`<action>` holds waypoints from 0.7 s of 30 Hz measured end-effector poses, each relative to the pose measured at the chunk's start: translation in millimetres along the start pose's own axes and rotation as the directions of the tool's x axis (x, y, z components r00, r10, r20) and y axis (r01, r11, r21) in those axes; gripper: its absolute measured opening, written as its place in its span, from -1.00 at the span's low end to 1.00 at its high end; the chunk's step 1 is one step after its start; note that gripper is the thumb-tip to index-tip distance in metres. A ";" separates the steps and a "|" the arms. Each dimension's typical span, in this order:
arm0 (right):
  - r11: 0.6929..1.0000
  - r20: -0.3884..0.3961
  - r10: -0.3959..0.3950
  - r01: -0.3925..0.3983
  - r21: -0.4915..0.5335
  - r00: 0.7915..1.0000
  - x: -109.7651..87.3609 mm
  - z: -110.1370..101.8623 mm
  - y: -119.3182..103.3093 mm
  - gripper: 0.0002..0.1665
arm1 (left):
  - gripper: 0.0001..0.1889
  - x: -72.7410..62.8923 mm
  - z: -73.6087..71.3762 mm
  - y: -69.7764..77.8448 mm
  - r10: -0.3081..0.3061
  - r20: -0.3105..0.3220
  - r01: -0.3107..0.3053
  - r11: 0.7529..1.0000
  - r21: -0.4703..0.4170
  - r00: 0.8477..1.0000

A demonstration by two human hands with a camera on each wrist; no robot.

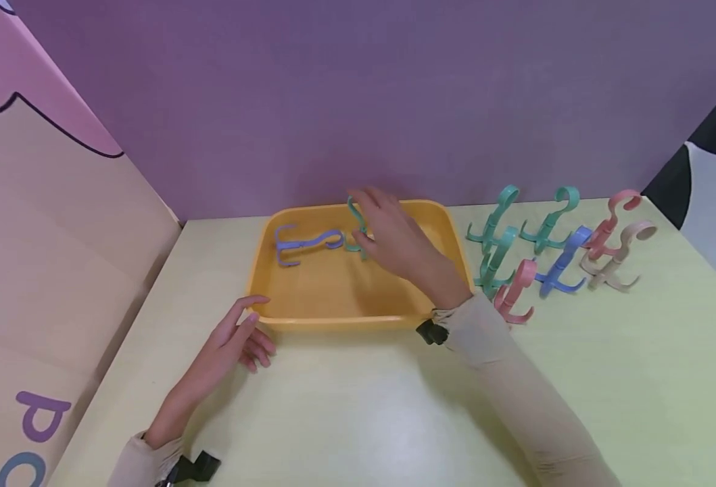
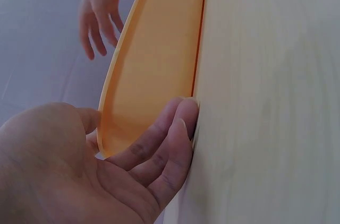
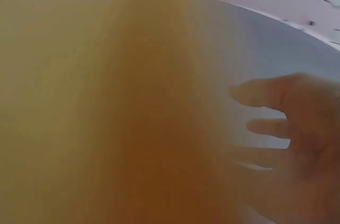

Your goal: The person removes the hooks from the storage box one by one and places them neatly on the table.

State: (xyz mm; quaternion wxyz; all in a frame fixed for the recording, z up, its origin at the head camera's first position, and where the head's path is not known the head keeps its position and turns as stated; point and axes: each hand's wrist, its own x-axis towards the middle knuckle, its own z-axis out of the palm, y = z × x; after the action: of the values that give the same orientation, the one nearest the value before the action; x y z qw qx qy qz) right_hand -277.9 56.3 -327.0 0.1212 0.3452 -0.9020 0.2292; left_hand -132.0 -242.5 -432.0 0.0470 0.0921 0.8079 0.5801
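Note:
A yellow tray [image 1: 327,323] stands on the table against the purple wall. In the head view, a blue-violet plastic multi-prong hook [image 1: 309,242] lies in its left part. A teal hook [image 1: 358,215] lies farther right in it, partly covered by my right hand [image 1: 394,237]. That hand reaches over the tray, its fingers spread and loosely bent in the right wrist view, with no hook seen between them. My left hand [image 1: 236,338] is at the tray's near left corner. In the left wrist view its relaxed fingers [image 2: 178,155] lie along the outside of the corner.
Right of the tray, several similar hooks stand grouped on the table: teal [image 1: 549,226], pink [image 1: 516,294], blue [image 1: 561,264] and beige [image 1: 619,257]. The purple wall [image 1: 394,101] closes off the back, and a light printed panel [image 1: 59,270] the left side.

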 end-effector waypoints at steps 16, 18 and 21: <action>0.976 -0.035 -0.018 0.010 -0.218 0.999 9.4 29.7 11.8 -0.27 | -0.54 -0.6 -0.8 3.3 0.011 0.001 -0.011 1.000 0.015 1.000; 0.962 -0.074 -0.028 0.007 -0.274 0.997 8.7 28.9 11.1 -0.38 | -0.54 0.3 -0.1 2.2 0.005 -0.003 -0.005 1.000 0.010 1.000; 0.951 -0.112 -0.029 -0.007 -0.310 0.993 7.1 26.0 9.5 -0.51 | -0.54 1.9 0.6 -0.1 0.002 -0.005 -0.002 1.000 0.011 1.000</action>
State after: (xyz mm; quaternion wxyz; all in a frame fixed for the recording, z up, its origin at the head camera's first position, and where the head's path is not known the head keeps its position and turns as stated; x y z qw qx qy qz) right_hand -291.1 45.5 -350.0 0.2271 0.3132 -0.9163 0.1036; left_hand -133.7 -241.5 -432.2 0.0438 0.0918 0.8110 0.5761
